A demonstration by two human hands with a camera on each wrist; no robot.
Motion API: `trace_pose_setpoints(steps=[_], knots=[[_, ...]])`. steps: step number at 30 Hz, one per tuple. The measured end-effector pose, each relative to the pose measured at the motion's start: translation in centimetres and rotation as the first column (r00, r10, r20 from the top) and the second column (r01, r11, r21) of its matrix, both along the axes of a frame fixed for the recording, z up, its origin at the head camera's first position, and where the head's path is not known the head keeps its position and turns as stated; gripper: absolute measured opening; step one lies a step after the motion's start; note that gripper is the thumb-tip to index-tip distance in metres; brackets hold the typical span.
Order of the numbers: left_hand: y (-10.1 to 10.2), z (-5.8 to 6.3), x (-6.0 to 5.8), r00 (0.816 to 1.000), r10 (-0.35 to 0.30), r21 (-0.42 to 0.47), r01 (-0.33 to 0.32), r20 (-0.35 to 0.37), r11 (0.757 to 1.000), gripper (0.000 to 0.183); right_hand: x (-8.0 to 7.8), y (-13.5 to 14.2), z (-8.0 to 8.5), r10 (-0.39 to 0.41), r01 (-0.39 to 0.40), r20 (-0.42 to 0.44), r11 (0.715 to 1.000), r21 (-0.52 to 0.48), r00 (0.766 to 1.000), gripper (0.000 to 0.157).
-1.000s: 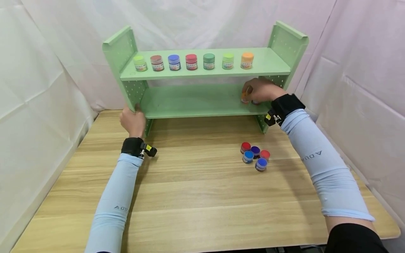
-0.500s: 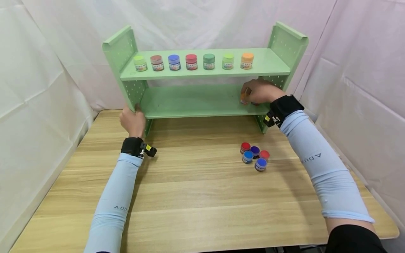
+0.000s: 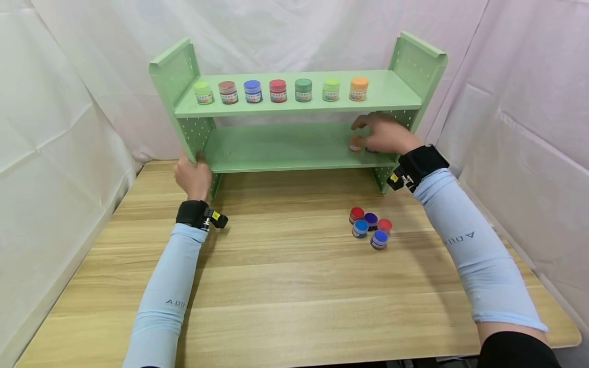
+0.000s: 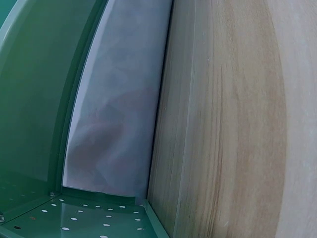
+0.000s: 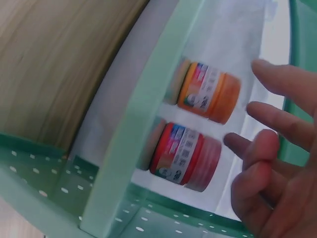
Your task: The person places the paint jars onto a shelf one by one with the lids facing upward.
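Observation:
A green two-tier shelf point(image 3: 280, 148) stands on the wooden table. My left hand point(image 3: 193, 179) grips the lower front of its left side panel; that hand is out of frame in the left wrist view. At the lower tier's right end, my right hand point(image 3: 384, 134) has its fingers spread and holds nothing. In the right wrist view, its fingertips are apart from an orange-lidded paint jar point(image 5: 210, 91) and a red paint jar point(image 5: 185, 156). Both jars stand upright side by side there. From the head, the hand mostly covers the red one.
On the upper tier stands a row of several paint jars, from a lime jar point(image 3: 203, 93) at left to an orange jar point(image 3: 358, 89) at right. Several more, including a blue jar point(image 3: 360, 228), cluster on the table point(image 3: 276, 286). White cloth point(image 3: 69, 102) hangs around.
My right hand has let go of the orange-lidded jar; its fingers have opened and moved slightly right. The jar stays standing on the lower tier. My left hand has not moved.

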State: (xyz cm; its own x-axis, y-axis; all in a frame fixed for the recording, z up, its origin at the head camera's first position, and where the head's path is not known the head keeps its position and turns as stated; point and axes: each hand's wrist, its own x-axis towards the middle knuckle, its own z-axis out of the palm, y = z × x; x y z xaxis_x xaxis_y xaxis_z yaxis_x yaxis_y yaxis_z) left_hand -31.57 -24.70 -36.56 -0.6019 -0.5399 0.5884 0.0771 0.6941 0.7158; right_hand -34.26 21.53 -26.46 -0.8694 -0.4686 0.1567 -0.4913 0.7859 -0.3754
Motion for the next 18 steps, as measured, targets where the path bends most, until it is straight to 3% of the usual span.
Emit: trace_pose_setpoints(steps=[5, 9, 13, 18], knots=[[0.0, 0.0, 0.1, 1.0, 0.0, -0.004, 0.0, -0.01, 1.0, 0.026, 1.7, 0.1, -0.5, -0.031, 0.013, -0.23, 0.997, -0.081, 0.973, 0.028], [0.0, -0.1, 0.0, 1.0, 0.002, -0.008, -0.002, -0.012, 1.0, 0.026, 3.3, 0.4, -1.3, -0.003, -0.057, -0.324, 0.983, -0.176, 0.946, 0.013], [0.0, 0.0, 0.1, 1.0, 0.002, -0.001, -0.002, -0.007, 1.0, 0.026, 5.0, 0.8, -2.5, 0.084, -0.146, -0.29, 0.969, -0.2, 0.953, 0.011], [0.0, 0.1, 0.2, 1.0, 0.001, -0.01, -0.001, -0.01, 1.0, 0.026, 6.2, 1.2, -5.0, 0.146, -0.168, -0.129, 0.97, -0.178, 0.981, 0.012]])
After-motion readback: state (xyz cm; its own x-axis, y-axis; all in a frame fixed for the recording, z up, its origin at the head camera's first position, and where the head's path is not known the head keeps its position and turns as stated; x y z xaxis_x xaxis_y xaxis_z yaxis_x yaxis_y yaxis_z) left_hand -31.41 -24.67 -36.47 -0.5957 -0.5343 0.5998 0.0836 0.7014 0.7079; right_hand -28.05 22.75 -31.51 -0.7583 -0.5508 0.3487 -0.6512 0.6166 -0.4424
